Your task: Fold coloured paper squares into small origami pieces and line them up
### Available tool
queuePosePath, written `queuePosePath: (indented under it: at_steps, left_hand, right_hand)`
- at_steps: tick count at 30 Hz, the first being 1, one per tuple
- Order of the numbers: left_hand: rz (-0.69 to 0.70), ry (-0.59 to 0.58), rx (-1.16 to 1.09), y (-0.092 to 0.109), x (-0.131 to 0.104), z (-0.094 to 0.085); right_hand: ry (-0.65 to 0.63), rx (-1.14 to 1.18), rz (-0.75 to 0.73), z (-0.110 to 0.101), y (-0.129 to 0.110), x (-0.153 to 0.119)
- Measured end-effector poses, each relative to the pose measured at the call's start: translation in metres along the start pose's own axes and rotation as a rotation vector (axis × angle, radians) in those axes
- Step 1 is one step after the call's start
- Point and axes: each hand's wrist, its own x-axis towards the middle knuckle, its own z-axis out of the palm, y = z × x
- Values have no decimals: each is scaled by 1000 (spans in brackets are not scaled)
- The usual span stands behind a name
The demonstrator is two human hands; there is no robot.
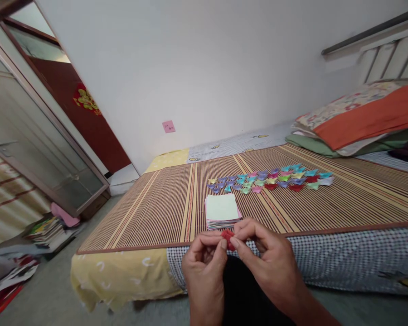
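A small piece of folded red paper (228, 239) is pinched between both hands at the bed's near edge. My left hand (206, 267) grips its left side with thumb and fingers. On its right side, my right hand (267, 258) holds it the same way. Just beyond the hands lies a stack of square paper (221, 207), pale green on top, with pink and other colours showing at its edges. Farther back, several small folded paper pieces (284, 178) in many colours stand in rows on the striped mat (163, 208).
Pillows (367, 113) and folded bedding are piled at the right rear of the bed. A white wall (207, 68) rises behind. To the left are a glass-panelled door (37, 108), a stack of magazines (46, 231) and other items near the floor.
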Motion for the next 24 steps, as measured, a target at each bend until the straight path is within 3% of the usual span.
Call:
queuePosePath:
  at_steps: [5,8,12,16,19,24]
  left_hand:
    - [-261,-32,-193,0,3,2]
    - [-340,-99,-237,-2,4,2]
    - [-266,-113,-139,-3,1,-1]
    - [-135,-81,2,-1,-2,-2]
    - [-101,-64,57,1,-2,0]
    - [-135,-136,42,6,-1,2]
  right_hand:
    - [21,-19,-11,-3,1,3]
    - [28,-20,4,-5,2,2]
    - [2,23,161,-7,2,1]
    - [-159,66,310,-13,1,3]
    - [-213,82,300,-16,-1,5]
    - [-199,39,192,-16,-6,6]
